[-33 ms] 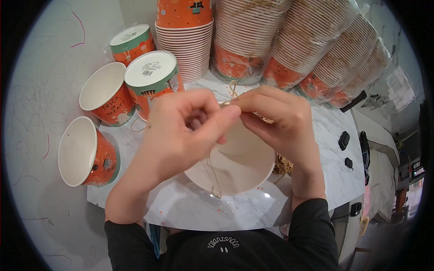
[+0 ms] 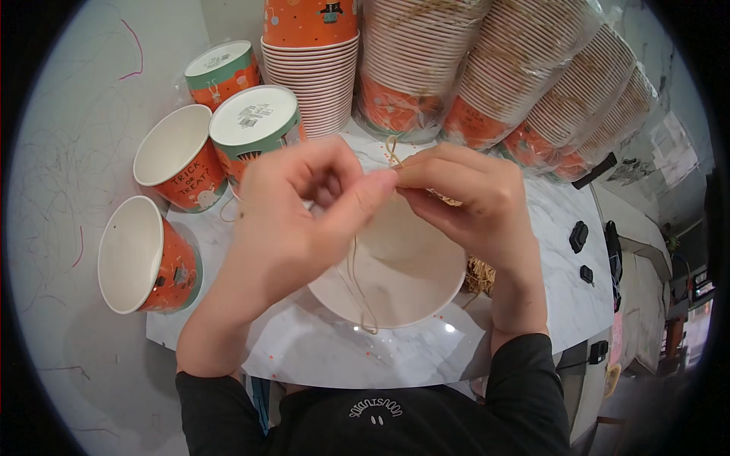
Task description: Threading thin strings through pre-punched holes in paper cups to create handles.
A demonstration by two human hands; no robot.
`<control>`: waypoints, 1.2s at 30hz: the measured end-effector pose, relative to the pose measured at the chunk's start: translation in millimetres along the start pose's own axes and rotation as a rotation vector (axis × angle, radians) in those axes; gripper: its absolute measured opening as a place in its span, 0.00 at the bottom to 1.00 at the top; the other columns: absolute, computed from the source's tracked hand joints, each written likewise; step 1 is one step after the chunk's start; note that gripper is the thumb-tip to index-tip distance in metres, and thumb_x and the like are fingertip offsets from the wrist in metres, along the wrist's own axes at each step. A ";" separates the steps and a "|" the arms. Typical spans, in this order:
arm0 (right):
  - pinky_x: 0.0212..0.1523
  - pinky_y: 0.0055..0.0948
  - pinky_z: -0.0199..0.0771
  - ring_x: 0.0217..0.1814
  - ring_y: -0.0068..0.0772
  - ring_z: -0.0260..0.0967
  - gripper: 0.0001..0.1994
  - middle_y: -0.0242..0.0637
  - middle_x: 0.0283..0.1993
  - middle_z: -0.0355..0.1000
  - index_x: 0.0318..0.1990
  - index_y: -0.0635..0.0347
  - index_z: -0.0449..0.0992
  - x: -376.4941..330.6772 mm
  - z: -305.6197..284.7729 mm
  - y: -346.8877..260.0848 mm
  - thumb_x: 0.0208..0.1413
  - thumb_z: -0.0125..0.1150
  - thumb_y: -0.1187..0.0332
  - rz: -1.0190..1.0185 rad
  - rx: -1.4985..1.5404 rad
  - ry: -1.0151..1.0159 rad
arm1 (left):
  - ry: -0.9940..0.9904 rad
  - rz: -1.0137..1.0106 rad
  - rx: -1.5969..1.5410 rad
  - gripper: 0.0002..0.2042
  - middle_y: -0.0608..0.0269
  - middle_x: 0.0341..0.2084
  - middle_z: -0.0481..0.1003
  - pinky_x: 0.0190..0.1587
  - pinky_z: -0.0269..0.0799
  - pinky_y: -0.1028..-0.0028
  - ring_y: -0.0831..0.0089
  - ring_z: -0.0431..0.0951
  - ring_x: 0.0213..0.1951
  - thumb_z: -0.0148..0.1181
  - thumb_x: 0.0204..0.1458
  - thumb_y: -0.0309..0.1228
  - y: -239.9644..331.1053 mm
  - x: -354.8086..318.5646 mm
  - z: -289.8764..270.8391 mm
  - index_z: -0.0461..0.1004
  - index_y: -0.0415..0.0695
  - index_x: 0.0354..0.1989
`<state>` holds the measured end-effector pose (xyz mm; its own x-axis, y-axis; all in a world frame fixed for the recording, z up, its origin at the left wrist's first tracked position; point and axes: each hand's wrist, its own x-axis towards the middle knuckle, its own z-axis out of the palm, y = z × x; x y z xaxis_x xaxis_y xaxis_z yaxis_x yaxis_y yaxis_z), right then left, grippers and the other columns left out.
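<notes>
Both my hands are raised over a wide white paper bucket [image 2: 395, 296] standing mouth up on the table. My right hand [image 2: 475, 186] pinches a thin tan twine [image 2: 392, 150], and a small loop sticks up past its fingertips. Up against those fingertips is the thumb of my left hand [image 2: 293, 201]. Its fingers are curled inward, closed around the twine, though the exact grip is partly hidden. Below the hands, a long loop of twine dangles in front of the bucket's inside wall.
Two orange buckets with open mouths [image 2: 131, 254] lean at the left, beside two upside-down ones [image 2: 255, 114]. Behind stand a bucket stack [image 2: 308, 87] and several bagged stacks [image 2: 502, 68]. A straw-like bundle [image 2: 477, 275] and small black objects [image 2: 579, 236] sit to the right.
My left hand has shifted slightly left and up, its thumb drawing back a little. The dangling twine has swung slightly; my right hand has barely moved.
</notes>
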<state>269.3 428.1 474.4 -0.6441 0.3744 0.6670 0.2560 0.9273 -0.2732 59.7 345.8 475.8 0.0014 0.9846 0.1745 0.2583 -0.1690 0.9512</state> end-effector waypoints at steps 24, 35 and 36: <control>0.37 0.28 0.77 0.38 0.33 0.77 0.11 0.33 0.36 0.79 0.36 0.60 0.83 11.2 7.8 11.7 0.42 0.72 0.80 -0.159 0.071 -0.015 | 0.032 0.026 -0.489 0.10 0.68 0.30 0.77 0.39 0.74 0.79 0.81 0.77 0.32 0.55 0.69 0.36 -20.3 13.6 -3.0 0.73 0.42 0.40; 0.41 0.20 0.76 0.38 0.19 0.77 0.04 0.33 0.35 0.80 0.37 0.67 0.80 5.5 2.1 1.8 0.54 0.67 0.78 0.530 0.781 -0.143 | -0.184 -0.086 -0.036 0.06 0.79 0.26 0.71 0.27 0.58 0.84 0.92 0.63 0.24 0.64 0.60 0.29 -11.8 9.8 -11.0 0.76 0.41 0.36; 0.41 0.19 0.76 0.38 0.18 0.77 0.05 0.33 0.36 0.80 0.38 0.68 0.79 5.2 0.1 1.2 0.56 0.67 0.78 0.598 0.921 -0.152 | -0.188 -0.082 -0.038 0.06 0.79 0.26 0.71 0.27 0.58 0.84 0.92 0.63 0.24 0.64 0.60 0.29 -8.0 9.2 -13.3 0.76 0.41 0.36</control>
<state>266.2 431.1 477.4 -0.6931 0.6978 0.1807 -0.0377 0.2152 -0.9758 44.8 355.6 473.1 0.1633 0.9854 0.0484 0.2281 -0.0855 0.9699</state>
